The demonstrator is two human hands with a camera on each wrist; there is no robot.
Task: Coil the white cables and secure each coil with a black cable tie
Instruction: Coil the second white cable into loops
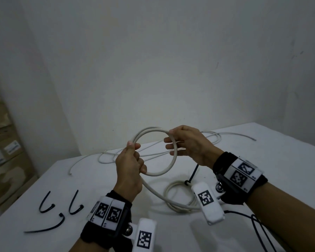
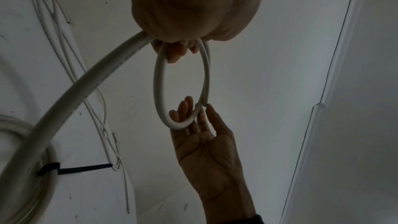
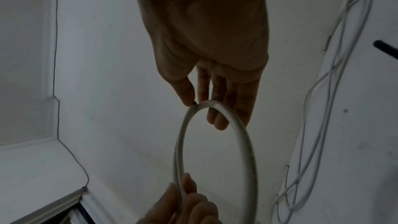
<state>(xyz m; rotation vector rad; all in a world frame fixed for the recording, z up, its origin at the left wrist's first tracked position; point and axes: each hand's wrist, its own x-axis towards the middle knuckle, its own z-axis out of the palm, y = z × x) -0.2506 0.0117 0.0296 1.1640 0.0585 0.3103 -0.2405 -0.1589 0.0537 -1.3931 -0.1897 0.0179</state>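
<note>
You are mid-coil on a white cable (image 1: 157,153): your left hand (image 1: 130,168) grips the gathered turns in a closed fist at frame centre, while your right hand (image 1: 187,144) steadies the loop's far side, thumb pinching and fingers nearly straight. The loop is held above the desk (image 1: 262,160), standing roughly upright; its tail trails down toward lower right, past an already tied coil (image 1: 178,195). Next, probably wind in the tail, then reach a black cable tie (image 1: 45,202) at lower left.
</note>
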